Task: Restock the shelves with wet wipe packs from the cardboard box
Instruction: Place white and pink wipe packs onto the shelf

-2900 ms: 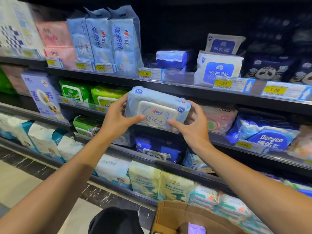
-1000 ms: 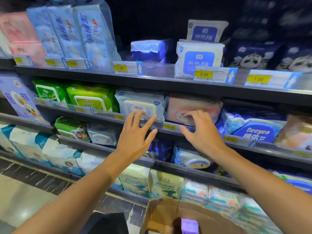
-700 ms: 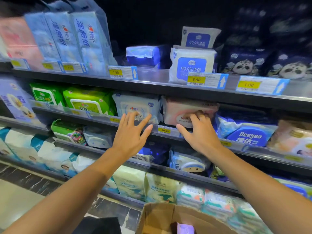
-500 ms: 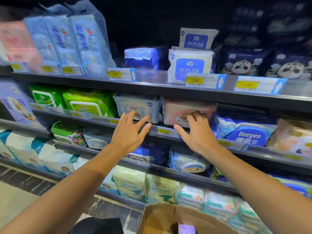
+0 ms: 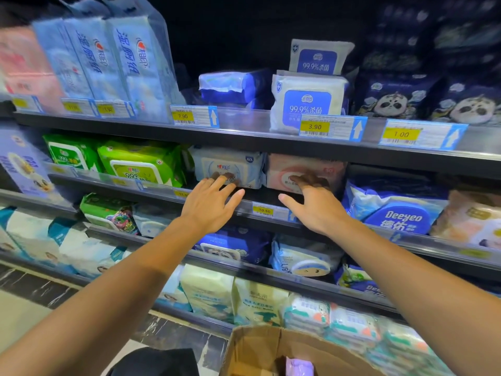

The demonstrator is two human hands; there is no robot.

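Observation:
A pale blue wet wipe pack (image 5: 230, 165) with a white lid stands on the second shelf (image 5: 260, 206), between green packs and a pink pack (image 5: 309, 168). My left hand (image 5: 210, 204) reaches over the shelf rail, its straight fingertips touching the front of the blue pack. My right hand (image 5: 315, 206) reaches in beside it, fingertips pressing the lower front of the pink pack. Neither hand holds anything. The open cardboard box (image 5: 271, 351) sits at the bottom edge, with a purple pack (image 5: 299, 366) showing inside.
Green wipe packs (image 5: 141, 164) fill the second shelf's left; a blue Deeyeo pack (image 5: 398, 210) lies to the right. The top shelf holds tall blue tissue packs (image 5: 119, 58) and white 99.9% packs (image 5: 309, 100). Lower shelves are full of packs. A dark object (image 5: 154, 362) lies near the floor.
The blue pack went from both hands onto the second shelf. Since then both hands have pushed further in, fingertips now against the blue and pink packs.

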